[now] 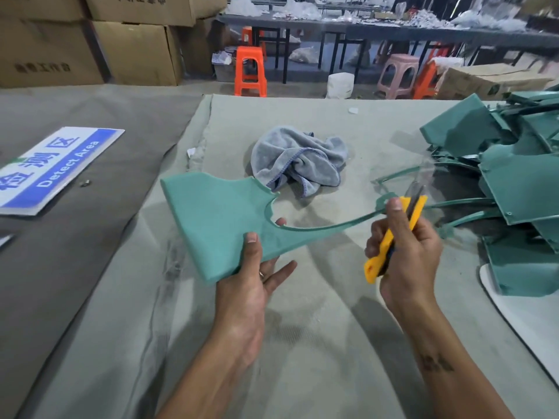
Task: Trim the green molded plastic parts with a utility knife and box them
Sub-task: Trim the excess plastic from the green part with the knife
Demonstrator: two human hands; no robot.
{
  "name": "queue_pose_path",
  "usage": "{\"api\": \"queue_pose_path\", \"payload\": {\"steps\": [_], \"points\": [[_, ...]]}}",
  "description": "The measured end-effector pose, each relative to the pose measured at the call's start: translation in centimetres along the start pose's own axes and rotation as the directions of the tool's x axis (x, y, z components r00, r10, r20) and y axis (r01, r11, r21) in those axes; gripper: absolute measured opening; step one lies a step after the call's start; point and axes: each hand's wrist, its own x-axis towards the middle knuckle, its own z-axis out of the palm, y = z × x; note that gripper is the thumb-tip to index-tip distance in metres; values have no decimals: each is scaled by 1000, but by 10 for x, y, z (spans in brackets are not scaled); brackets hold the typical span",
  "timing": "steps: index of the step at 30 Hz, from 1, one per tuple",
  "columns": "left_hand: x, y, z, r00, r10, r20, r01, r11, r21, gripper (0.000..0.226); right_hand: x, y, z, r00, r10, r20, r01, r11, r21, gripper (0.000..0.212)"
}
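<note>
My left hand [257,267] holds a green molded plastic part [211,219] above the table, thumb on top and fingers underneath its near edge. A thin curved arm of the part runs right toward my right hand [405,246]. That hand grips a yellow utility knife [390,237], blade end pointing up and away, close to the ringed tip of the thin arm. A pile of several more green parts [508,170] lies at the right of the table.
A crumpled grey towel [299,160] lies mid-table on the grey cloth [302,297]. A blue and white "Detect Area" sign [57,167] lies at the left. Cardboard boxes [90,40] stack at the back left; orange and pink stools stand beyond the table.
</note>
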Motion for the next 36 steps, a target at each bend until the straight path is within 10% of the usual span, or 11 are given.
{"api": "queue_pose_path", "payload": {"steps": [6,14,21,29,36], "points": [[-11,0,0,994,-39,99,22,986,166,47,-17,2,16,995,31,96,-31,1000,-1,20],[8,28,-23,964,-180,193,230,933,-278,60,0,-21,-10,989,35,142,-45,996,71,16],[12,33,-27,944,-307,118,320,941,-111,41,2,-28,-17,970,73,233,-110,983,148,29],[19,24,-37,891,-327,314,263,937,230,53,10,-20,-14,988,108,-110,-110,994,-17,25],[7,9,-29,791,-454,409,234,843,485,41,6,-18,-7,990,-32,-136,12,990,-143,13]]}}
